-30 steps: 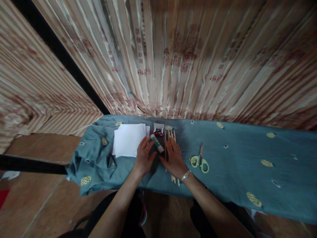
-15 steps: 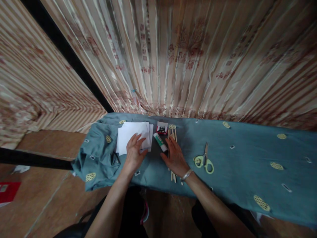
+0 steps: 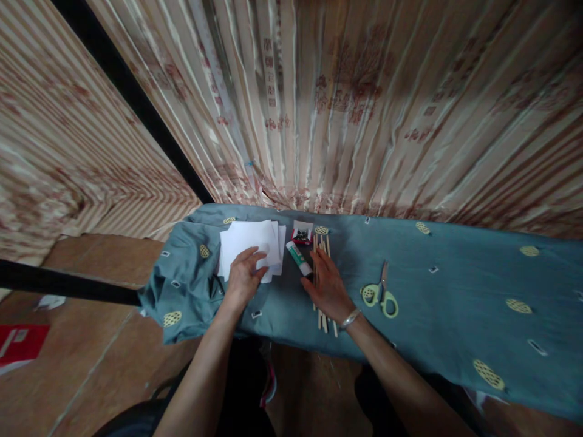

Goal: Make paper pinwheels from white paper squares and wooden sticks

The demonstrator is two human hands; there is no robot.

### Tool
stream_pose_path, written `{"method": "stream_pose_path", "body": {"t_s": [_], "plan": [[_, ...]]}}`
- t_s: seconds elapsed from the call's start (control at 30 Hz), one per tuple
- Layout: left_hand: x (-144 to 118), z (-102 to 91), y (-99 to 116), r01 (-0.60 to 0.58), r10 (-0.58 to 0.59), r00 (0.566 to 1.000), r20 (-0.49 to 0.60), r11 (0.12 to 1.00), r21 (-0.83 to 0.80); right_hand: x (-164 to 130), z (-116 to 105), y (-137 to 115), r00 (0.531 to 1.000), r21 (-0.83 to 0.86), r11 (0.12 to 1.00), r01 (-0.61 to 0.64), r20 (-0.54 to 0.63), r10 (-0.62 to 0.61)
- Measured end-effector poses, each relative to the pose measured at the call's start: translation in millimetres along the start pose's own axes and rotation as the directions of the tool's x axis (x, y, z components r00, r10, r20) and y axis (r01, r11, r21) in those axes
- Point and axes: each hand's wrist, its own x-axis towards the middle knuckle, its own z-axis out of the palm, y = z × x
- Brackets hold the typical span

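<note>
Two hands are out on the worktop for us right now, and we're resting both of them flat with nothing gripped. Our left hand is lying on the near edge of the stack of white paper, which is sitting toward the left end of the worktop, close to the far edge; the grip is loose there, fingers spread apart and thumb just touching the sheets, not pinching anything. Our right hand is lying palm down over the bundle of wooden sticks, fingers open and together-ish, pressing on rather than clamping. The sticks are running from the far edge down toward the near edge and poking out from under our wrist. Between the two hands a glue stick is lying at a slant, and just beyond it a small red and white box is sitting near the far edge. Yellow-handled scissors are lying just right of our right hand, on the blue-green cloth that's covering everything and bunching at the left end.
</note>
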Motion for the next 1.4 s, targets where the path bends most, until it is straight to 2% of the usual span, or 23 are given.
{"method": "stream_pose_path", "body": {"t_s": [0.6, 0.83, 0.97, 1.1, 1.4], "plan": [[0, -6.1, 5, 0.109, -0.109, 0.994, 0.005, 0.988, -0.105, 0, -1, -1, 1.000, -0.004, 1.000, -0.009, 0.006, 0.009], [1, -7.3, 3, 0.059, -0.061, 0.998, -0.016, 0.993, -0.100, 1, -7, 0, 1.000, -0.012, 1.000, 0.002, -0.021, -0.002], [2, -9.9, 10, 0.157, -0.164, 0.983, -0.087, 0.984, -0.088, 1, -9, 1, 1.000, 0.001, 1.000, -0.016, -0.015, 0.016], [4, -14.5, 17, 0.244, -0.262, 0.957, -0.128, 0.960, -0.142, 1, -11, 1, 1.000, 0.004, 1.000, -0.004, -0.016, 0.004], [5, -19.5, 22, 0.335, -0.373, 0.922, -0.102, 0.903, -0.269, 1, -10, 2, 1.000, -0.020, 1.000, -0.005, -0.029, 0.004]]}}
